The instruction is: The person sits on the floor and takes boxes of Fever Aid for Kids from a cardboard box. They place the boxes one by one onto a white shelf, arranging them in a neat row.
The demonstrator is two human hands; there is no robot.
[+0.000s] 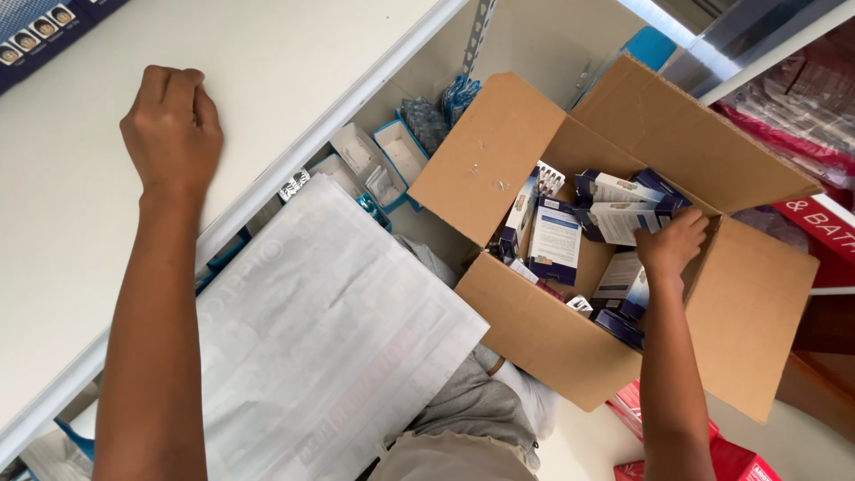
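My left hand [172,125] rests as a closed fist on the white shelf top [294,62], holding nothing. My right hand [670,247] reaches down into an open brown cardboard box [543,334] and closes on a small blue-and-white carton [623,220]. Several more blue-and-white cartons [554,240] lie jumbled inside the box, some flat, some on edge.
A sheet of newspaper [329,330] lies over my lap. Under the shelf edge sit small open white-and-blue boxes [383,160] and blue packets [445,107]. Red packages [739,459] lie on the floor at lower right, and a red shelf unit [824,223] stands at right.
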